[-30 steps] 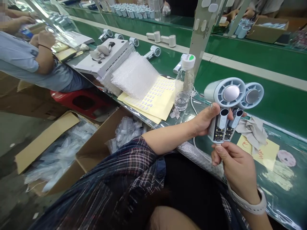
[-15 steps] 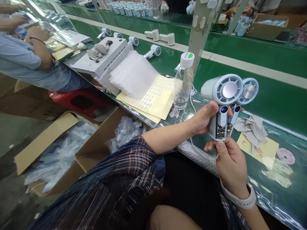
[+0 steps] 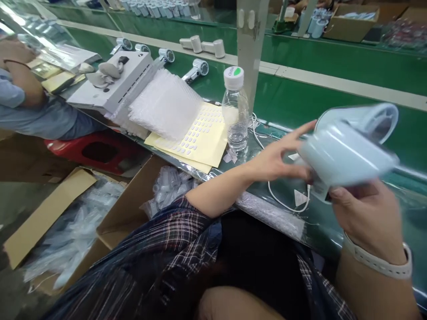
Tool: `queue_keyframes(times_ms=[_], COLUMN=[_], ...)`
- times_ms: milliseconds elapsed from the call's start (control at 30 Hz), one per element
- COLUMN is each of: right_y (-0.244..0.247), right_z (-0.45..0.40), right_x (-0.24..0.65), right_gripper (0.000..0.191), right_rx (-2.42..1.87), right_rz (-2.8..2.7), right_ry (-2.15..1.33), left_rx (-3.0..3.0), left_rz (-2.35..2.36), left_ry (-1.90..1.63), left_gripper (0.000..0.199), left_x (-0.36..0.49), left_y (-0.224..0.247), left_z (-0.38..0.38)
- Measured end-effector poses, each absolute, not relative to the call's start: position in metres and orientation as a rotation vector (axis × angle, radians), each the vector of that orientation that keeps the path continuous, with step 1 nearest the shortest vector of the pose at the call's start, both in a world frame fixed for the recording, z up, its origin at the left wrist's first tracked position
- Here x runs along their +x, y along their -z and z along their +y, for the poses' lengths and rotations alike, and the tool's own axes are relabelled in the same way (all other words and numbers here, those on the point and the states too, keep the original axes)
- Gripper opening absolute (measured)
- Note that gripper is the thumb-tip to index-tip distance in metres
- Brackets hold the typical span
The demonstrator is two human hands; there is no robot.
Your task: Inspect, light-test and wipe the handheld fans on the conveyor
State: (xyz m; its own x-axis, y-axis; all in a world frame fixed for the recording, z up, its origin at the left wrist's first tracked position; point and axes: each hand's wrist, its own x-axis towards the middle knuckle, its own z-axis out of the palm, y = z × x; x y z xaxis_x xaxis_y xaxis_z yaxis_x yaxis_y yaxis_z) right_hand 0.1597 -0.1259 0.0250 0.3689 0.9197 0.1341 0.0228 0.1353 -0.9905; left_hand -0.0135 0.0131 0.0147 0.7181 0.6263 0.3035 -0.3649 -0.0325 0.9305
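Observation:
Two pale blue handheld fans are up in front of me over the bench, tilted and partly blurred. The nearer fan (image 3: 348, 155) overlaps the farther fan (image 3: 383, 122), whose round ribbed head points right. My left hand (image 3: 280, 155) grips them from the left, thumb and forefinger closed around the body; its other fingers are hidden. My right hand (image 3: 367, 218), with a pale watch strap on the wrist, holds the nearer fan from below. A white charging cable (image 3: 283, 205) lies looped on the bench under them, its plug end apart from both fans.
A water bottle (image 3: 235, 111) stands beside yellow sticker sheets (image 3: 213, 142) and a bubble-wrap stack (image 3: 167, 104). A white box (image 3: 116, 84) and more fans (image 3: 198, 69) lie farther left. Below is a carton (image 3: 123, 218) of bagged parts. A co-worker (image 3: 30, 98) sits at left.
The fans have swung from upright to tilted and moved right with my hands. The cable end that was by my right hand now lies on the bench. My view has shifted rightward.

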Motion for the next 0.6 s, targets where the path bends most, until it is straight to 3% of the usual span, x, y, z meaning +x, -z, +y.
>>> queue_keyframes(times_ms=[200, 333, 600], right_y=[-0.014, -0.01, -0.01], right_z=[-0.116, -0.119, -0.123], right_x=[0.16, 0.155, 0.154], right_gripper=[0.038, 0.033, 0.036], right_rx=[-1.149, -1.112, -1.113], right_rz=[-0.72, -0.709, -0.769], right_ry=[-1.017, -1.007, -0.964], left_rx=[0.977, 1.014, 1.088], left_rz=[0.295, 0.222, 0.139], left_ry=[-0.803, -0.671, -0.596], left_gripper=[0.06, 0.074, 0.063], left_x=[-0.008, -0.004, -0.004], left_y=[-0.014, -0.015, -0.013], left_z=[0.006, -0.009, -0.008])
